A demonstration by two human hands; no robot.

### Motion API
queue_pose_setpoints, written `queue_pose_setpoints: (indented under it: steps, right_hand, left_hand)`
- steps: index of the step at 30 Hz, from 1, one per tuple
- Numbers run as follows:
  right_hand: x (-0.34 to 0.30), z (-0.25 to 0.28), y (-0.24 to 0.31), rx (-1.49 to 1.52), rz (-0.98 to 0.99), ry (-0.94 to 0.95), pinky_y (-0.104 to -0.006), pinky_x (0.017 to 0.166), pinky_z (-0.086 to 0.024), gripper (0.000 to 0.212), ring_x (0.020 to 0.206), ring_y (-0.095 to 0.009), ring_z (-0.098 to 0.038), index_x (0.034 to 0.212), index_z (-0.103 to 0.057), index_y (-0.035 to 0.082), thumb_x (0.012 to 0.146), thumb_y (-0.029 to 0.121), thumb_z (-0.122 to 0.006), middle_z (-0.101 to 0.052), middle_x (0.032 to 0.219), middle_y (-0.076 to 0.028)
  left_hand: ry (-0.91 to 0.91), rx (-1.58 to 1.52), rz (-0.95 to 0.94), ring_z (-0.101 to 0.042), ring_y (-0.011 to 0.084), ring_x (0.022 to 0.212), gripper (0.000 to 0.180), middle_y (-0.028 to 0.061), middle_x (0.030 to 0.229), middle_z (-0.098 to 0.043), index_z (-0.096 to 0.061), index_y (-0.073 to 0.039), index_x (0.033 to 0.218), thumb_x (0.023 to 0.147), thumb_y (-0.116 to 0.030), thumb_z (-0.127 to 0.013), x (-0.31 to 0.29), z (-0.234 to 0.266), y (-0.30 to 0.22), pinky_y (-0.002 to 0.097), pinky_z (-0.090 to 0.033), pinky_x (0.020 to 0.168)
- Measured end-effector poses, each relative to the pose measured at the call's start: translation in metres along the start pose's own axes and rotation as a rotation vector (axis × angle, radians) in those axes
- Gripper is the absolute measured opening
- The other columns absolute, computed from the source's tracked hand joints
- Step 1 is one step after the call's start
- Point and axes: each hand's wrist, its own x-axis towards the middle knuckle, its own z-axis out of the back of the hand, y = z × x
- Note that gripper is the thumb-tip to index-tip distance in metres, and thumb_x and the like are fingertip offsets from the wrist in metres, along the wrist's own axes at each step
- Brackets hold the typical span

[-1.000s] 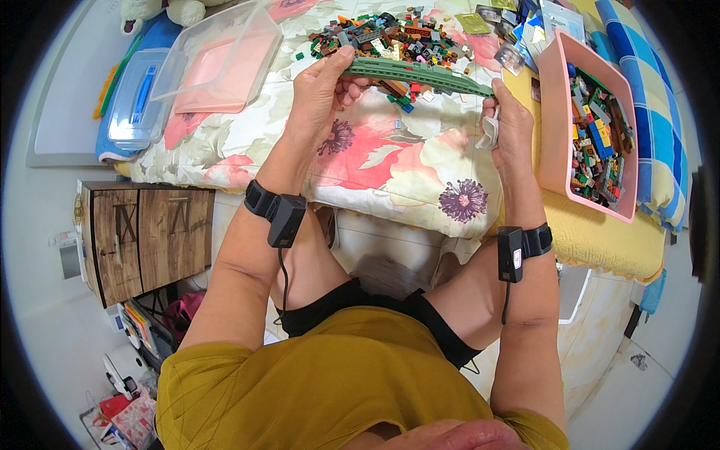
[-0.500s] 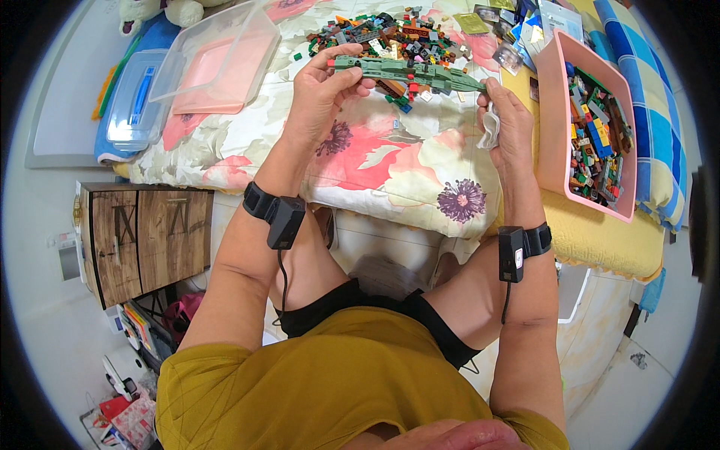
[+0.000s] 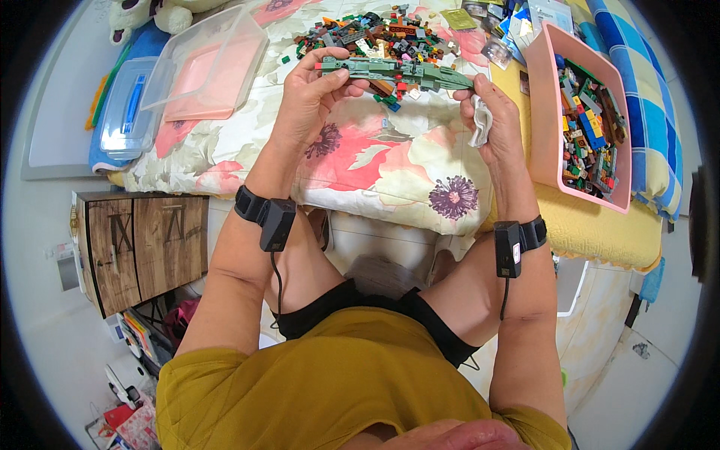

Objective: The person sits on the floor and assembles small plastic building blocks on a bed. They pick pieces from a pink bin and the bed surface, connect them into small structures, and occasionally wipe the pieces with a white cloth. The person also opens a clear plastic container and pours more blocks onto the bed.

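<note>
A long green toy-brick model [image 3: 431,76] with a few red pieces is held level between my hands, over the floral bedspread [image 3: 360,172]. My left hand [image 3: 311,90] grips its thick left end between thumb and fingers. At the pointed right end, my right hand [image 3: 491,112] pinches the tip; a crumpled white tissue [image 3: 481,124] is also tucked in that hand's fingers. Just beyond the model spreads a pile of loose toy bricks [image 3: 367,34] in brown, grey, green, red and white. A tiny pale blue piece [image 3: 385,122] lies nearer to me.
At right, a pink bin [image 3: 546,142] holds many bricks. A clear plastic box [image 3: 176,75] lies tipped at left, near a clear lid with a blue handle [image 3: 130,105]. Small packets [image 3: 517,26] lie at the back right. A wooden cabinet [image 3: 165,240] stands at lower left.
The whole scene sits slightly further left in the picture as the view has shifted. Both hands keep their hold on the green model, with hardly any change in its pose.
</note>
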Motion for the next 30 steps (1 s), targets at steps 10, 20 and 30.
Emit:
queue_pose_setpoints:
  steps: [10,20,30]
  right_hand:
    - [0.0,-0.001,-0.003,-0.049,0.068,0.032,-0.0177,0.053,-0.045,0.033,0.066,-0.006,-0.059,0.123,-0.062,0.0,0.1,0.025,-0.063,-0.07,0.093,-0.012]
    - [-0.001,-0.001,-0.001,-0.057,-0.023,-0.081,-0.019,0.051,-0.045,0.035,0.061,-0.007,-0.059,0.116,-0.064,-0.001,0.098,0.029,-0.066,-0.07,0.088,-0.007]
    - [0.01,0.026,-0.018,-0.613,-0.172,-0.222,-0.0281,0.055,-0.048,0.034,0.059,-0.012,-0.06,0.088,-0.069,-0.001,0.092,0.032,-0.07,-0.065,0.07,-0.005]
  left_hand:
    - [-0.024,0.089,-0.013,-0.072,0.021,0.086,0.032,0.0202,0.098,-0.071,-0.054,-0.001,0.124,0.093,0.004,-0.057,0.0,-0.001,-0.001,0.0332,-0.059,0.08]
    - [-0.116,0.289,0.041,-0.069,0.0146,0.077,0.03,0.0141,0.093,-0.073,-0.06,-0.004,0.123,0.093,-0.005,-0.064,-0.002,-0.004,0.003,0.0258,-0.056,0.066]
    - [0.18,0.882,0.5,-0.059,0.0096,0.061,0.033,0.0042,0.076,-0.067,-0.062,0.001,0.11,0.092,-0.025,-0.072,-0.006,0.006,0.02,0.0253,-0.047,0.053]
